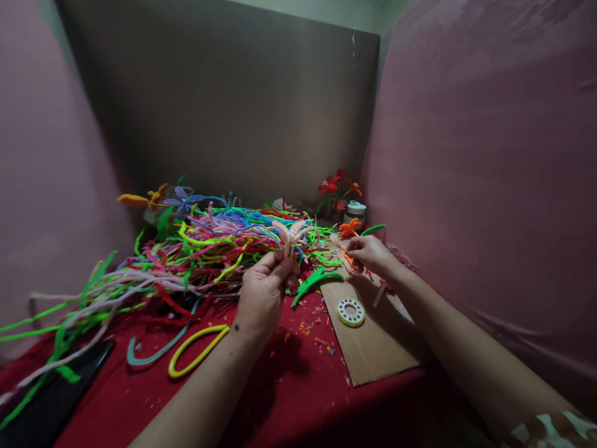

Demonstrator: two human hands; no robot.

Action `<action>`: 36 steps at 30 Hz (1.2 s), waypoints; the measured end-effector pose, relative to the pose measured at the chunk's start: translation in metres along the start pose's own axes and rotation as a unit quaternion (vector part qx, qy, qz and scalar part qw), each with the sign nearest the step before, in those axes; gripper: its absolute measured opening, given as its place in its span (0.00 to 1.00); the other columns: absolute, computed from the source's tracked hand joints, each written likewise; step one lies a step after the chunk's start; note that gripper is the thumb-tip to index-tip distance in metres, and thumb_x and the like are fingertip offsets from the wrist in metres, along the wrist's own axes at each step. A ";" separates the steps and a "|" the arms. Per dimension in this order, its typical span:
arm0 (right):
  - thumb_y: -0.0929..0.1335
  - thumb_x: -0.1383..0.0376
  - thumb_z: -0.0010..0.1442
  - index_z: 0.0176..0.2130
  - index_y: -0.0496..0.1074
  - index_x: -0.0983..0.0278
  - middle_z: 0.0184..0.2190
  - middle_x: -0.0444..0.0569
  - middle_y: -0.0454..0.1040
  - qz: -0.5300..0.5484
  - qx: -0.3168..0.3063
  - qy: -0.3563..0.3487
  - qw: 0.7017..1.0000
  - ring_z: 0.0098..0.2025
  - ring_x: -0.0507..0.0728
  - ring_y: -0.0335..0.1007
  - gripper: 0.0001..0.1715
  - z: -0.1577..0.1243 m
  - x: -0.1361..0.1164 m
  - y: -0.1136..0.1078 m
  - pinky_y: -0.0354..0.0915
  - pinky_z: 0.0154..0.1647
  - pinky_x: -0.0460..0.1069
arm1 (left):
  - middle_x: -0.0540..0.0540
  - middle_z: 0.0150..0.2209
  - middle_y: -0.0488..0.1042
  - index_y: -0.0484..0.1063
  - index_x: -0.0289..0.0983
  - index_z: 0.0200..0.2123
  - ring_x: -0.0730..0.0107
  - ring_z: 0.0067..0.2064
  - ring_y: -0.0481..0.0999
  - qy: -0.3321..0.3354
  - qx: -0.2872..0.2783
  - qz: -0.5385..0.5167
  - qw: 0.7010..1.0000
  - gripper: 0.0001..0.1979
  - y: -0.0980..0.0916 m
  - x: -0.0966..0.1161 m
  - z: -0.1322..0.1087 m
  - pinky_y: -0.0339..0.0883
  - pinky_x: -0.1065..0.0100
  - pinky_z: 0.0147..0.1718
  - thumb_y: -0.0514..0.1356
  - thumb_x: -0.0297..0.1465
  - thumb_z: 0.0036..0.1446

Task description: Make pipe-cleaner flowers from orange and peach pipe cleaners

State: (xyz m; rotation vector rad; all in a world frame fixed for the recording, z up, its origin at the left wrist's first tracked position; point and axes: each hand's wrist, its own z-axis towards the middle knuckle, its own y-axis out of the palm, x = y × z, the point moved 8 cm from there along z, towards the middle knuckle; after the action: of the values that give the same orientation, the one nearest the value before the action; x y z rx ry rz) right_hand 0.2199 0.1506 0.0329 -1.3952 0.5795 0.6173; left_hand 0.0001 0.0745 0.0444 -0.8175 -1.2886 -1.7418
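Between the thumb and fingers of my left hand [267, 286] is a pale pink pipe-cleaner flower [290, 233], its petals spreading upward. Over the board's far end, my right hand [368, 254] has its fingers pinched together. A pale pink pipe-cleaner petal [336, 244] shows at those fingertips, partly covered by them. Just behind that hand lies an orange pipe-cleaner flower [349, 228]. Green pipe-cleaner leaves [314, 283] rest on the red cloth between my hands, overlapping the board's edge.
A big heap of coloured pipe cleaners [219, 233] covers the back left. A tape roll [351, 312] lies on the brown board [368, 348]. Yellow-handled scissors [196, 351] are by my left forearm. A white-lidded jar [356, 210] and red flowers [330, 185] stand behind.
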 end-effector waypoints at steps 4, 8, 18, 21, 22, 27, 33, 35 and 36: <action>0.64 0.76 0.48 0.25 0.72 0.68 0.17 0.48 0.71 -0.121 0.040 0.017 0.992 0.22 0.53 0.68 0.08 0.007 0.002 -0.005 0.57 0.23 0.44 | 0.53 0.24 0.66 0.71 0.33 0.30 0.82 0.21 0.59 0.007 -0.001 -0.002 1.000 0.06 0.000 -0.001 0.000 0.54 0.74 0.20 0.64 0.30 0.50; 0.66 0.75 0.47 0.29 0.75 0.67 0.28 0.54 0.76 -0.220 0.050 0.012 0.974 0.33 0.57 0.72 0.09 0.012 0.003 -0.001 0.57 0.30 0.45 | 0.53 0.24 0.66 0.72 0.34 0.31 0.82 0.21 0.59 0.010 -0.003 0.004 1.000 0.06 0.000 -0.001 0.000 0.54 0.74 0.20 0.63 0.30 0.51; 0.67 0.66 0.53 0.38 0.74 0.67 0.37 0.59 0.76 -0.285 0.010 -0.005 0.959 0.37 0.61 0.72 0.11 0.008 0.000 0.021 0.58 0.30 0.48 | 0.53 0.23 0.66 0.71 0.34 0.30 0.81 0.21 0.60 0.004 0.003 0.012 1.000 0.06 0.000 0.002 -0.001 0.53 0.74 0.20 0.64 0.31 0.50; 0.67 0.66 0.52 0.33 0.73 0.66 0.32 0.57 0.75 -0.248 0.022 -0.010 0.969 0.35 0.59 0.71 0.06 0.009 0.002 0.014 0.56 0.28 0.47 | 0.53 0.23 0.67 0.72 0.34 0.31 0.82 0.20 0.60 0.003 0.000 -0.006 1.000 0.07 0.001 0.001 -0.001 0.53 0.74 0.19 0.64 0.31 0.50; 0.67 0.67 0.51 0.30 0.72 0.66 0.29 0.56 0.75 -0.229 0.030 -0.009 0.973 0.33 0.59 0.70 0.04 0.009 0.003 0.009 0.55 0.27 0.47 | 0.53 0.23 0.67 0.72 0.34 0.31 0.82 0.20 0.60 -0.001 -0.001 -0.016 1.000 0.07 0.001 0.000 -0.001 0.53 0.75 0.19 0.65 0.30 0.49; 0.65 0.64 0.53 0.19 0.64 0.65 0.15 0.47 0.63 -0.081 0.028 -0.002 0.996 0.18 0.51 0.60 0.14 -0.006 -0.001 -0.005 0.52 0.19 0.46 | 0.52 0.23 0.69 0.70 0.33 0.28 0.81 0.20 0.63 -0.059 0.020 -0.085 0.994 0.10 0.003 -0.004 -0.002 0.56 0.75 0.19 0.68 0.28 0.44; 0.67 0.58 0.50 0.24 0.63 0.64 0.16 0.39 0.63 0.356 -0.078 -0.059 0.929 0.14 0.45 0.52 0.13 -0.049 -0.040 0.031 0.50 0.14 0.42 | 0.47 0.29 0.74 0.73 0.32 0.30 0.74 0.27 0.71 -0.135 0.028 -0.136 0.981 0.10 0.006 -0.019 -0.005 0.65 0.71 0.24 0.68 0.26 0.43; 0.71 0.61 0.45 0.23 0.65 0.65 0.16 0.39 0.65 0.487 -0.113 -0.065 0.864 0.14 0.44 0.52 0.12 -0.063 -0.055 0.045 0.49 0.14 0.41 | 0.46 0.32 0.75 0.73 0.33 0.32 0.71 0.32 0.74 -0.148 0.017 -0.135 0.980 0.10 0.007 -0.024 -0.007 0.68 0.69 0.28 0.68 0.26 0.44; 0.71 0.62 0.45 0.23 0.67 0.65 0.16 0.39 0.65 0.524 -0.102 -0.073 0.843 0.14 0.43 0.52 0.11 -0.068 -0.060 0.048 0.48 0.14 0.40 | 0.46 0.34 0.75 0.74 0.33 0.33 0.69 0.35 0.74 -0.153 0.005 -0.134 0.979 0.10 0.009 -0.026 -0.008 0.69 0.68 0.30 0.68 0.27 0.44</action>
State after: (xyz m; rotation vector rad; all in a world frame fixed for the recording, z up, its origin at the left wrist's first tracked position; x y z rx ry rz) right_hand 0.1425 0.0825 0.0349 -1.1163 1.1861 1.6852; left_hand 0.0204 0.0714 0.0241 -0.9717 -1.6757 -1.8665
